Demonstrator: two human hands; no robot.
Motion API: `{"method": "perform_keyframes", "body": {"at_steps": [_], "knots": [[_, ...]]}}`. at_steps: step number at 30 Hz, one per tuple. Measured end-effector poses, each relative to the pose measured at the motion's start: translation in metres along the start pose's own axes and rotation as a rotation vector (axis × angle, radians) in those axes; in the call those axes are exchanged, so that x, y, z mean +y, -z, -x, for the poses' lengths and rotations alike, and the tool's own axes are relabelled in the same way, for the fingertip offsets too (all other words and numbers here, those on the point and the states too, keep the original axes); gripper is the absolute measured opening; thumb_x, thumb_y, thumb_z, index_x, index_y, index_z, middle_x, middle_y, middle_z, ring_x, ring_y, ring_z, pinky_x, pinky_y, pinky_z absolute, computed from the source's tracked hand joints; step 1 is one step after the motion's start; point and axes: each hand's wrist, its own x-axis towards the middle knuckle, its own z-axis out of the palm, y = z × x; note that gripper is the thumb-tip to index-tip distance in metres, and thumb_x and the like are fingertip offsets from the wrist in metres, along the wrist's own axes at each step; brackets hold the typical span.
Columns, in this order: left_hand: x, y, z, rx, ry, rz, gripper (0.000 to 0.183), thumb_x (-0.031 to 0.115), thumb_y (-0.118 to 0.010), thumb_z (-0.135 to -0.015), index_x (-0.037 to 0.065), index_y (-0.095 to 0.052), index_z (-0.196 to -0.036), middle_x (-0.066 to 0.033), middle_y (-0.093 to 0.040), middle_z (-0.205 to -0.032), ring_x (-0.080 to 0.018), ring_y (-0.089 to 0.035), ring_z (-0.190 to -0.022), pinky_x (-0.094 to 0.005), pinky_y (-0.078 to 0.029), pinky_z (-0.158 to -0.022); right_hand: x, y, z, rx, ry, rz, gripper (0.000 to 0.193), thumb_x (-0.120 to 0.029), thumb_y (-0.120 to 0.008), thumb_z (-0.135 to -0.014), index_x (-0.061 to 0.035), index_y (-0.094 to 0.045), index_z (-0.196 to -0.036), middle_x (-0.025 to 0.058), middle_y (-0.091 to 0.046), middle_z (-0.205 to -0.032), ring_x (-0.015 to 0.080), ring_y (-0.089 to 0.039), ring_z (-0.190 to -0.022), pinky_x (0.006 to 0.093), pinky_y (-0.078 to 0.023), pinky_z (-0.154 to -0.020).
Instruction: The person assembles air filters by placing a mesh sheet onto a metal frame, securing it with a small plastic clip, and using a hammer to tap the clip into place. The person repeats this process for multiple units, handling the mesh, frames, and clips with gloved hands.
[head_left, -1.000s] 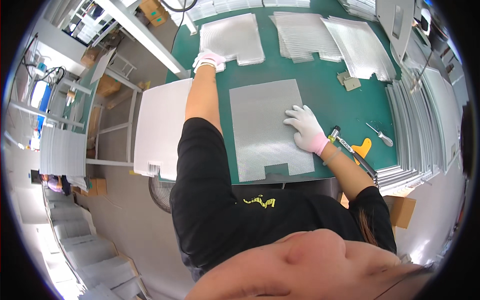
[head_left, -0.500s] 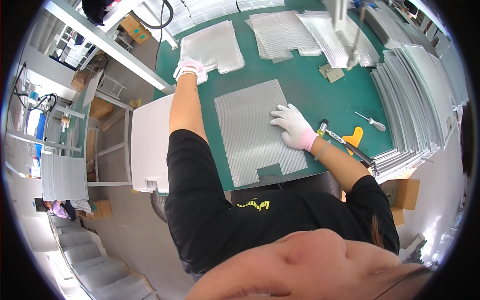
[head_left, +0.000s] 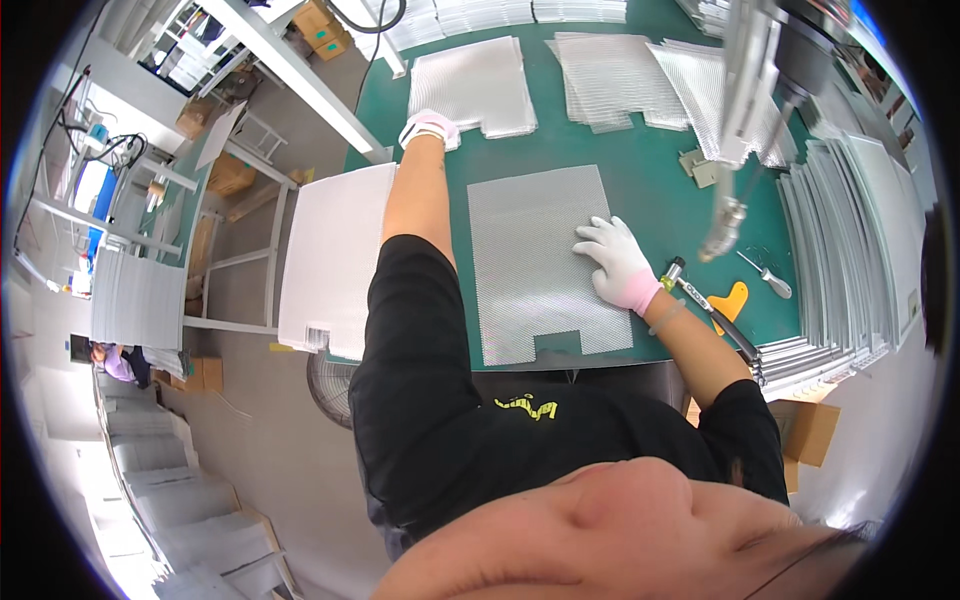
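Observation:
A grey perforated mesh sheet (head_left: 535, 265) with a notch in its near edge lies flat on the green table before me. My right hand (head_left: 617, 264), in a white glove with a pink cuff, rests on its right side with the fingers spread. At the far left, my gloved left hand (head_left: 428, 128) reaches to the near-left corner of a stack of light mesh sheets (head_left: 470, 85). Its fingers are mostly hidden, so whether they grip a sheet cannot be told. Right of my right hand lie a hammer (head_left: 715, 310), a yellow scraper (head_left: 733, 305) and a screwdriver (head_left: 770, 276).
More mesh sheets (head_left: 615, 80) lie at the back of the green table (head_left: 560, 145). A metal tool (head_left: 735, 200) hangs over the right side. Thin panels (head_left: 840, 240) stand packed along the right edge. White panels (head_left: 335, 260) lie left of my left arm; a fan (head_left: 328, 385) stands below.
The whole view has shifted and turned slightly. The hanging tool now shows larger and lower in the picture. Both hands keep their places, left at the stack, right on the mesh sheet.

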Motion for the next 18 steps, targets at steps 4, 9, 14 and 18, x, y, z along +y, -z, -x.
{"method": "perform_keyframes", "body": {"at_steps": [4,9,14,18], "knots": [[0.008,0.002,0.007,0.175,0.037,0.073,0.049,0.033,-0.071,-0.079,0.004,-0.071,-0.118,-0.0196,-0.062,-0.132,-0.0332,-0.064,-0.119,-0.041,-0.051,-0.099,0.001,-0.001,-0.002,-0.017,0.002,0.009,0.046,-0.001,-0.056,-0.069,-0.0081,-0.067,-0.113,0.0133,-0.058,-0.134,0.0383,-0.043,-0.137,0.0545,-0.027,-0.119],[0.012,0.011,0.016,0.429,0.152,0.189,0.044,0.033,-0.067,-0.083,0.003,-0.071,-0.115,-0.0195,-0.065,-0.126,-0.0318,-0.064,-0.119,-0.0406,-0.051,-0.098,0.003,-0.003,-0.002,-0.025,0.002,0.023,0.046,-0.002,-0.056,-0.069,-0.0083,-0.067,-0.113,0.0133,-0.058,-0.135,0.038,-0.043,-0.137,0.0543,-0.027,-0.119],[0.016,0.023,0.007,0.505,0.138,0.202,0.04,0.032,-0.064,-0.088,0.002,-0.072,-0.113,-0.0195,-0.068,-0.119,-0.0304,-0.064,-0.118,-0.0402,-0.051,-0.098,0.005,-0.001,0.005,-0.029,-0.038,0.032,0.046,-0.003,-0.056,-0.069,-0.0086,-0.067,-0.113,0.0128,-0.058,-0.135,0.0374,-0.043,-0.137,0.0541,-0.026,-0.119],[-0.127,0.044,-0.049,0.506,-0.261,0.496,0.034,0.035,-0.06,-0.095,0.008,-0.073,-0.111,-0.0176,-0.071,-0.108,-0.0259,-0.067,-0.11,-0.0375,-0.054,-0.092,-0.009,-0.005,-0.016,-0.011,0.085,-0.015,0.047,-0.003,-0.056,-0.069,-0.0084,-0.067,-0.114,0.0126,-0.057,-0.136,0.0369,-0.042,-0.138,0.0536,-0.025,-0.12]]}}
